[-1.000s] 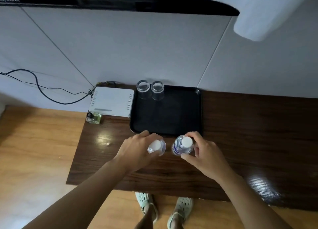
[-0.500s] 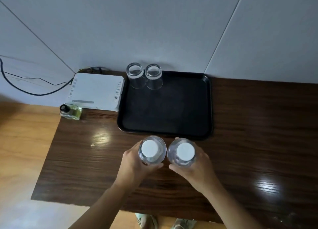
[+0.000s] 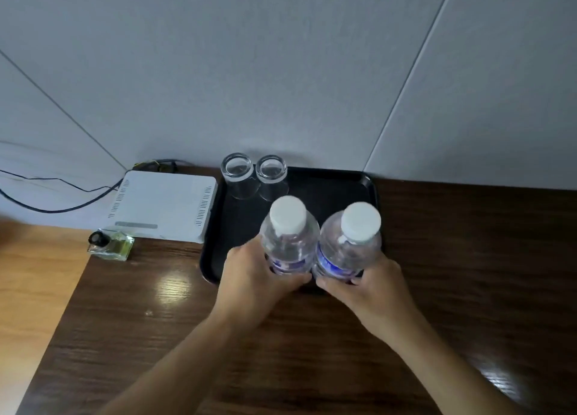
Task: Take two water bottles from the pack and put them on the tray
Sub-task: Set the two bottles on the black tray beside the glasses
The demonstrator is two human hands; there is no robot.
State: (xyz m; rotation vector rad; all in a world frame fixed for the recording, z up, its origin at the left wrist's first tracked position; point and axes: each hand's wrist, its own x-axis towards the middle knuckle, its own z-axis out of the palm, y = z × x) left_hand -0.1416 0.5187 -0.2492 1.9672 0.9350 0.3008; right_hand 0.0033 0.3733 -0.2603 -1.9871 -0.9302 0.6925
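Observation:
Two clear water bottles with white caps and blue labels stand side by side over the front part of the black tray (image 3: 337,180). My left hand (image 3: 253,277) is wrapped around the lower body of the left bottle (image 3: 288,236). My right hand (image 3: 374,286) grips the right bottle (image 3: 349,246) the same way. The bottles touch each other. Their bases are hidden by my fingers, so I cannot tell whether they rest on the tray. The pack is not in view.
Two upturned clear glasses (image 3: 237,177) (image 3: 271,176) stand at the tray's back left. A white router (image 3: 162,205) with cables lies left of the tray. A small glass perfume bottle (image 3: 110,244) sits at the dark wooden table's (image 3: 468,258) left corner. A grey wall stands behind.
Both hands have carried the bottles forward, from over the bare table in front of the tray to over the tray's front part. The view has moved closer to the table.

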